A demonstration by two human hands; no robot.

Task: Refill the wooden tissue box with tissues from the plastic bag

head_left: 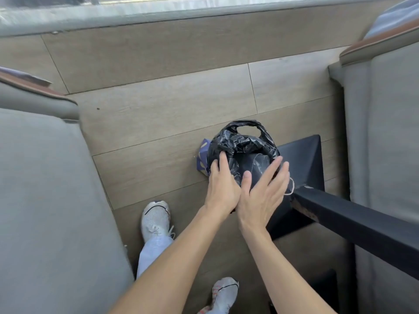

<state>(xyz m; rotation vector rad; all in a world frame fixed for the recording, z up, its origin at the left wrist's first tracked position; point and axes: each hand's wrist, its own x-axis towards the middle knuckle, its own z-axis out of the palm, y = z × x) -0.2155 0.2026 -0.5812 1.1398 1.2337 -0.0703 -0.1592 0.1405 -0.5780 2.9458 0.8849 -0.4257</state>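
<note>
The black plastic bag (243,148) on the floor (158,123) is touched by the left hand (221,189), fingers spread; the right hand (264,193) is held flat, grip spread.

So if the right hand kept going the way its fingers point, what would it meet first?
Most likely the black plastic bag: the right hand, open, angles toward the bag's right side, though depth is unclear.

I count one black plastic bag (243,145) on the floor, with one blue patterned packet (203,158) poking out at its left. My two hands are there: left hand (221,189) and right hand (264,193). Two white shoes, one near left (155,217), one nearer (224,293). Two grey seats, left (45,189) and right (385,132).
</note>
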